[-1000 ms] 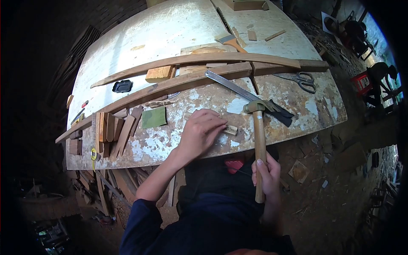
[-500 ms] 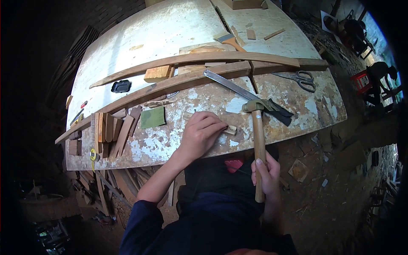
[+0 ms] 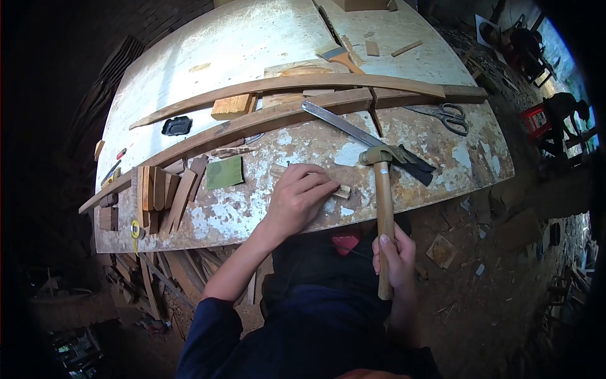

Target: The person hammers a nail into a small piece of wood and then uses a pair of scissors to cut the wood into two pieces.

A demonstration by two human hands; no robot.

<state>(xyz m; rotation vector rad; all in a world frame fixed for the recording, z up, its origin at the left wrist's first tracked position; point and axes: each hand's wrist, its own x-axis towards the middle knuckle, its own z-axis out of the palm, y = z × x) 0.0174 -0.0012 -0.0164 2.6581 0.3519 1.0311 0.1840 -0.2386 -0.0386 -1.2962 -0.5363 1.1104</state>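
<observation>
My left hand (image 3: 299, 197) rests on the worn workbench, its fingers closed over a small pale wooden piece (image 3: 342, 191) that sticks out on both sides of the hand. My right hand (image 3: 396, 254) is wrapped round the wooden handle of a hammer (image 3: 384, 208). The hammer's head, wrapped in greenish material, lies on the bench near a metal bar (image 3: 338, 124) with a dark cloth-like end. Left of my left hand lies a green square (image 3: 225, 172) of sheet material.
Long curved wooden strips (image 3: 252, 120) cross the workbench (image 3: 208, 224). Wood blocks (image 3: 154, 189) and a tape measure (image 3: 135, 230) stand at the left. Scissors (image 3: 452, 119), a brush (image 3: 342, 58), and a black tray (image 3: 177, 126) lie farther back.
The view has shifted very slightly. Both hands, the hammer and the small wooden piece hold nearly the same places.
</observation>
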